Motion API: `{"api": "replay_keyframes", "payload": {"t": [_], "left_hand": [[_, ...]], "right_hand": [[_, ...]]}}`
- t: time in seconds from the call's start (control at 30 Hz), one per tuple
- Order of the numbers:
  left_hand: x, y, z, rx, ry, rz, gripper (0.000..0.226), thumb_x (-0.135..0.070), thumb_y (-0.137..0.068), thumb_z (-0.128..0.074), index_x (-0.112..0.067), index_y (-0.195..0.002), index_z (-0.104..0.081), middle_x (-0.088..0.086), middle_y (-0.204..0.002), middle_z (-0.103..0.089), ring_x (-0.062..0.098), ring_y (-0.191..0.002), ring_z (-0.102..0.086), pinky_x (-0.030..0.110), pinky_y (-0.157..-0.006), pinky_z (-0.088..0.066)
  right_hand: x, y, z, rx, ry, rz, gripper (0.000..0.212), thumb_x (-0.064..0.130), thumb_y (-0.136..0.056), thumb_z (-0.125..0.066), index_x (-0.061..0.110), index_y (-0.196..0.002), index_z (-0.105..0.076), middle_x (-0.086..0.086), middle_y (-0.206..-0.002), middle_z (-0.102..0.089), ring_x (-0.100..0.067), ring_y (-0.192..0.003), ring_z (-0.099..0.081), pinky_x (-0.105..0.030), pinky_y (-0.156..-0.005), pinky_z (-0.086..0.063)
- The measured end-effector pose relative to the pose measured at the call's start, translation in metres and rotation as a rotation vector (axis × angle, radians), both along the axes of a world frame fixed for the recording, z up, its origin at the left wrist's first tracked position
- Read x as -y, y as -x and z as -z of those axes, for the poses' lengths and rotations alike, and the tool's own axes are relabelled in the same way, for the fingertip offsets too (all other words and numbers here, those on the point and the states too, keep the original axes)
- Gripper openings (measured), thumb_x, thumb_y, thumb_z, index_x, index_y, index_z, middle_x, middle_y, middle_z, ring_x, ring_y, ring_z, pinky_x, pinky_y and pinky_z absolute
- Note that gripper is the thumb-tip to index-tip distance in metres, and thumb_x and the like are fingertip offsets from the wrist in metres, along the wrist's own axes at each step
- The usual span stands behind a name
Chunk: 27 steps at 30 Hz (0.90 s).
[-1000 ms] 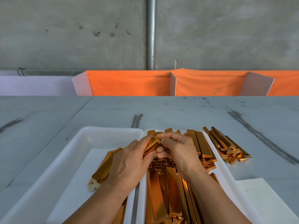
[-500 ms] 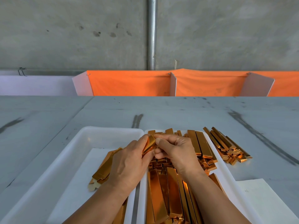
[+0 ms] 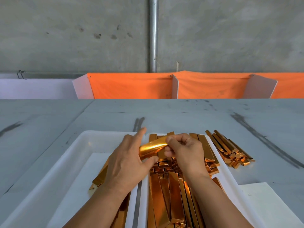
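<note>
Supporting surface: the grey table (image 3: 181, 116) carries two white trays side by side, a loose heap of gold pieces and a paper sheet (image 3: 263, 203) at the near right.
Left tray (image 3: 74, 155): it holds a few flat gold pieces (image 3: 100, 176), partly hidden under the left forearm.
Right tray (image 3: 230, 176): it is filled with long gold strips (image 3: 172, 195) lying lengthwise, toward and away from the person.
Loose heap (image 3: 230, 152): narrow gold pieces lie on the table just beside the right tray's outer rim.
Step in hand: judged from the bow in the held piece, one gold blank is being bent along its length into the narrow section seen in the piles.
Next move: it likely calls for pressing the long edges together along their creases, with even pressure so that the foil face does not kink, and then laying the piece with the formed ones.
Left hand (image 3: 126, 162): it hangs palm down over the gap between the trays and clasps the blank's left end, thumb underneath.
Left index finger (image 3: 141, 134): it points straight out, away from the person, clear of the blank.
Right hand (image 3: 187, 150): it hovers over the right tray with fingers curled, pinching the blank's right end between thumb and forefinger.
Gold blank (image 3: 151, 148): it is held in the air between both hands, above the right tray's far left part, bowed with its shiny face up.
</note>
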<state>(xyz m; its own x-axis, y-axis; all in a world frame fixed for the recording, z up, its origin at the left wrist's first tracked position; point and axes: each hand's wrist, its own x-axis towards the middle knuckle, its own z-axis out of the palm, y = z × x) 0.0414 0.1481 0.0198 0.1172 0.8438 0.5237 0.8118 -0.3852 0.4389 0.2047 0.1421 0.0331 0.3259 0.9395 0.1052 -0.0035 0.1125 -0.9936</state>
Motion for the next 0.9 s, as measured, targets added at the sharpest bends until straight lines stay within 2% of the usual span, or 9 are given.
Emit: {"api": "replay_keyframes", "payload": {"t": [0.1, 0.17, 0.23, 0.33, 0.53, 0.63, 0.73, 0.83, 0.9], "left_hand": [[-0.002, 0.008, -0.002, 0.431, 0.118, 0.104, 0.101, -0.045, -0.064, -0.084, -0.052, -0.142, -0.021, -0.026, -0.111, -0.05, 0.002, -0.094, -0.059, 0.019, -0.077, -0.048], [-0.002, 0.01, -0.004, 0.753, 0.29, 0.282, 0.094, -0.034, -0.061, -0.086, -0.052, -0.137, -0.034, -0.023, -0.106, -0.063, 0.007, -0.094, -0.067, 0.021, -0.081, -0.053], [-0.002, 0.01, -0.006, 0.886, 0.386, 0.418, 0.079, -0.027, -0.062, -0.083, -0.049, -0.129, -0.049, -0.016, -0.107, -0.068, 0.01, -0.097, -0.068, 0.024, -0.085, -0.056], [-0.003, 0.009, -0.009, 0.916, 0.43, 0.521, 0.064, -0.029, -0.064, -0.083, -0.042, -0.122, -0.062, -0.003, -0.107, -0.071, 0.016, -0.099, -0.068, 0.024, -0.081, -0.054], [-0.004, 0.01, -0.008, 0.978, 0.44, 0.584, 0.052, -0.036, -0.063, -0.084, -0.036, -0.113, -0.069, 0.0, -0.106, -0.072, 0.014, -0.089, -0.068, 0.024, -0.074, -0.053], [-0.004, 0.01, -0.009, 0.954, 0.367, 0.508, 0.044, -0.041, -0.064, -0.084, -0.035, -0.106, -0.071, -0.003, -0.107, -0.072, 0.008, -0.099, -0.066, 0.022, -0.077, -0.053], [-0.003, 0.01, -0.01, 0.915, 0.27, 0.361, 0.027, -0.046, -0.074, -0.071, -0.034, -0.099, -0.069, -0.015, -0.11, -0.069, -0.001, -0.107, -0.062, 0.022, -0.086, -0.047], [0.0, 0.01, -0.01, 0.753, 0.179, 0.234, 0.025, -0.054, -0.086, -0.061, -0.03, -0.088, -0.056, -0.01, -0.086, -0.067, 0.003, -0.082, -0.064, 0.022, -0.069, -0.05], [0.001, 0.008, -0.008, 0.611, 0.139, 0.163, 0.032, -0.062, -0.082, -0.051, -0.03, -0.088, -0.05, -0.003, -0.077, -0.062, 0.009, -0.075, -0.064, 0.018, -0.064, -0.05]], "right_hand": [[-0.002, -0.007, -0.002, -0.219, 0.018, 0.047, 0.004, 0.014, -0.092, -0.068, 0.012, -0.09, -0.07, 0.001, -0.064, -0.072, -0.01, -0.06, -0.07, -0.021, -0.064, -0.058], [-0.002, -0.007, -0.003, -0.318, 0.036, 0.022, 0.004, 0.012, -0.092, -0.067, 0.009, -0.091, -0.069, 0.002, -0.061, -0.07, -0.01, -0.058, -0.068, -0.02, -0.063, -0.059], [-0.001, -0.007, -0.004, -0.362, 0.069, -0.032, 0.005, 0.01, -0.092, -0.067, 0.006, -0.093, -0.069, 0.001, -0.061, -0.069, -0.01, -0.058, -0.067, -0.019, -0.06, -0.058], [0.0, -0.003, -0.005, -0.323, 0.129, -0.131, 0.009, 0.011, -0.094, -0.064, 0.004, -0.096, -0.068, -0.004, -0.064, -0.069, -0.011, -0.057, -0.067, -0.018, -0.055, -0.056], [0.003, 0.003, -0.003, -0.141, 0.176, -0.25, 0.015, 0.018, -0.097, -0.063, 0.005, -0.097, -0.069, -0.009, -0.069, -0.07, -0.014, -0.056, -0.065, -0.022, -0.057, -0.055], [0.004, 0.006, -0.003, -0.055, 0.166, -0.285, 0.016, 0.019, -0.098, -0.061, 0.006, -0.094, -0.069, -0.007, -0.071, -0.071, -0.013, -0.052, -0.062, -0.021, -0.052, -0.052], [0.005, 0.007, -0.002, 0.033, 0.146, -0.264, 0.011, 0.013, -0.097, -0.06, 0.01, -0.092, -0.069, -0.006, -0.073, -0.069, -0.011, -0.05, -0.058, -0.022, -0.048, -0.049], [0.005, 0.008, -0.002, 0.083, 0.12, -0.226, 0.011, 0.011, -0.095, -0.06, 0.013, -0.09, -0.07, -0.006, -0.074, -0.069, -0.009, -0.048, -0.057, -0.021, -0.045, -0.047], [0.005, 0.009, -0.002, 0.119, 0.091, -0.196, 0.01, 0.013, -0.094, -0.062, 0.017, -0.089, -0.07, -0.009, -0.076, -0.07, -0.009, -0.049, -0.058, -0.021, -0.044, -0.046]]}}
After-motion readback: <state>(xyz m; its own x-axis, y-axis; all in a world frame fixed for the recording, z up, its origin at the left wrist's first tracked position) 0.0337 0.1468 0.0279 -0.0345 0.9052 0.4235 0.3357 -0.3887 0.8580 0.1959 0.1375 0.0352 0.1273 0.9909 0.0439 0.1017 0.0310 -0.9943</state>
